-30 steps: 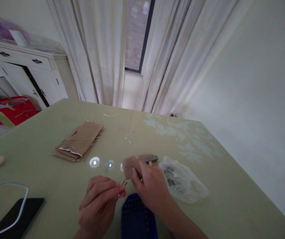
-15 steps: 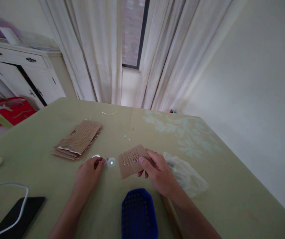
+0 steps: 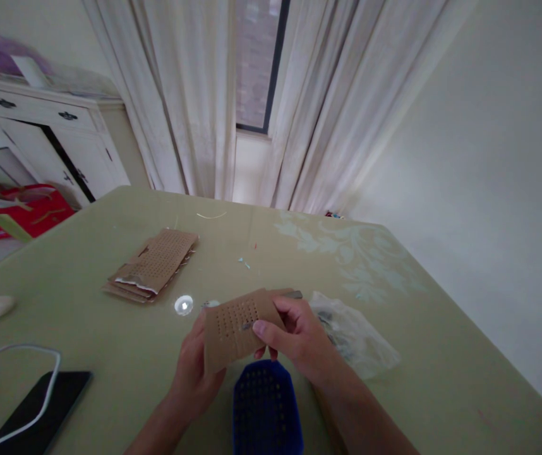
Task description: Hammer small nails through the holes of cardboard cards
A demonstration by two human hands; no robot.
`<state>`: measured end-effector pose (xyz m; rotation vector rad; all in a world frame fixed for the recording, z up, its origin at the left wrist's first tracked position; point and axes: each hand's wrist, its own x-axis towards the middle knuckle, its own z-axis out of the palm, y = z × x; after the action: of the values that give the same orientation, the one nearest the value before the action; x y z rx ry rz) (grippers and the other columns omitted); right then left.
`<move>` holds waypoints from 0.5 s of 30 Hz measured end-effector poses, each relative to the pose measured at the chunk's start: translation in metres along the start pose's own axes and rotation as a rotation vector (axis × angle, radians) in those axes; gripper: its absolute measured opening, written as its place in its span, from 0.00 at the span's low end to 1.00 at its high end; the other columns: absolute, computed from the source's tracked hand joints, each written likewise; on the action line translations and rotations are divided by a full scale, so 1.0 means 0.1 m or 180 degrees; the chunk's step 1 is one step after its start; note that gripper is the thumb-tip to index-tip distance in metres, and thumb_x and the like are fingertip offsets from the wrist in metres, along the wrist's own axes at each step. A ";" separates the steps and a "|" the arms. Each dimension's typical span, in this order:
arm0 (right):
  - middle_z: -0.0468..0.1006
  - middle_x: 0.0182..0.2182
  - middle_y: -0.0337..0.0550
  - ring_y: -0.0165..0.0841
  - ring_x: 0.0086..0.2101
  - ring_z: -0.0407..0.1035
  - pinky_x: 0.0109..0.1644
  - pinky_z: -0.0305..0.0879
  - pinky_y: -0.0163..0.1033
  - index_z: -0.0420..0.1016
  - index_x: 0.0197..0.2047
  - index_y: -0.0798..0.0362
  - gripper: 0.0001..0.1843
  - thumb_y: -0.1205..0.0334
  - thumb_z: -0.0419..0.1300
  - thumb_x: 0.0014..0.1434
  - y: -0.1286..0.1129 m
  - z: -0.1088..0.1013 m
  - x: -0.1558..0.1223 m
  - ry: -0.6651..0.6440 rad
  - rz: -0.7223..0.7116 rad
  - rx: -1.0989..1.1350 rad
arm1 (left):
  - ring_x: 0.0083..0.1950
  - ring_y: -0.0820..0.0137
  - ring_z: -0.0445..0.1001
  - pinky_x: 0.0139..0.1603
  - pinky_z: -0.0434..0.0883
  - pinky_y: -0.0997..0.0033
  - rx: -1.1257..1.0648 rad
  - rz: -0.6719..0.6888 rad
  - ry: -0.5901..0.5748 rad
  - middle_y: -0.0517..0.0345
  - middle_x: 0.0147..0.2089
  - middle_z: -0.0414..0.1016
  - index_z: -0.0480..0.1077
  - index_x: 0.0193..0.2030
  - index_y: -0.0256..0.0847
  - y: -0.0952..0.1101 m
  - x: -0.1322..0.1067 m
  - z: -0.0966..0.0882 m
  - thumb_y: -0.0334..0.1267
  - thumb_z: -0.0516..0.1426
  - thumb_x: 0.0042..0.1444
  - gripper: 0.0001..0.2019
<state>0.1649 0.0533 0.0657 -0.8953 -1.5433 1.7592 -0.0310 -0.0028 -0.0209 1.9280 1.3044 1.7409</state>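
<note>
- The perforated card (image 3: 233, 341) was gripped between both hands, over the table (image 3: 417, 354), its punched face turned up, probably so that the holes could be seen.
- Its right end was pinched by the right hand (image 3: 294, 332), the thumb laid on top and the fingers curled beneath; a small item at the thumb tip was too blurred to be told.
- Its left edge was clasped by the left hand (image 3: 195, 366), seemingly to keep the sheet from bending or tipping.
- Just below the hands, a blue basket (image 3: 267, 430) was set, perhaps to be kept within easy reach.
- Beyond the right hand's fingers, a grey metal piece (image 3: 294, 294) was partly hidden.
- Just beside the right hand, on its outer side, a clear plastic bag (image 3: 361, 347) was left lying, its dark contents unclear.
- Past the left hand, farther forward, a stack of brown cards (image 3: 157, 259) was placed well apart, likely to leave working room.
</note>
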 end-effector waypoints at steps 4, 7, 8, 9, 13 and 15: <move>0.79 0.26 0.38 0.29 0.24 0.75 0.25 0.66 0.30 0.80 0.40 0.56 0.18 0.48 0.72 0.62 0.01 0.03 -0.02 -0.0055 0.0070 -0.0002 | 0.26 0.69 0.74 0.22 0.71 0.73 0.0063 0.0242 0.0225 0.60 0.29 0.77 0.77 0.35 0.45 -0.02 -0.08 0.07 0.37 0.61 0.68 0.09; 0.79 0.26 0.38 0.29 0.23 0.74 0.25 0.66 0.30 0.81 0.42 0.56 0.19 0.47 0.72 0.63 0.04 0.04 -0.02 -0.0061 0.0088 -0.0003 | 0.22 0.71 0.70 0.20 0.66 0.74 0.0133 0.0465 0.0299 0.63 0.25 0.74 0.74 0.29 0.45 -0.05 -0.05 0.06 0.36 0.63 0.66 0.12; 0.79 0.26 0.38 0.29 0.23 0.74 0.24 0.66 0.30 0.81 0.42 0.56 0.19 0.47 0.72 0.63 0.04 0.04 -0.02 -0.0073 0.0092 0.0003 | 0.24 0.70 0.72 0.22 0.68 0.74 0.0160 0.0536 0.0313 0.63 0.25 0.74 0.73 0.29 0.45 -0.05 -0.04 0.05 0.36 0.64 0.66 0.12; 0.79 0.26 0.38 0.29 0.23 0.74 0.24 0.66 0.30 0.81 0.43 0.56 0.19 0.47 0.71 0.63 0.05 0.04 -0.01 -0.0082 0.0096 0.0007 | 0.26 0.70 0.73 0.24 0.71 0.73 0.0186 0.0599 0.0334 0.62 0.26 0.75 0.73 0.29 0.44 -0.04 -0.03 0.04 0.36 0.63 0.66 0.12; 0.78 0.24 0.37 0.29 0.22 0.74 0.23 0.65 0.30 0.81 0.42 0.56 0.18 0.47 0.71 0.63 0.05 0.04 -0.01 -0.0052 0.0139 -0.0126 | 0.31 0.68 0.76 0.32 0.76 0.70 0.0290 0.0878 0.0447 0.61 0.30 0.77 0.70 0.31 0.44 -0.03 -0.01 0.04 0.37 0.63 0.68 0.12; 0.78 0.24 0.37 0.29 0.22 0.73 0.23 0.65 0.30 0.81 0.42 0.56 0.18 0.48 0.71 0.63 0.05 0.04 -0.02 -0.0048 0.0208 -0.0223 | 0.32 0.68 0.75 0.31 0.75 0.70 0.0332 0.0998 0.0508 0.61 0.30 0.78 0.70 0.32 0.44 -0.02 0.00 0.04 0.36 0.64 0.67 0.12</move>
<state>0.1627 0.0491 0.0616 -0.9789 -1.6107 1.7704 -0.0285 -0.0007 -0.0235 2.1899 1.2167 2.0481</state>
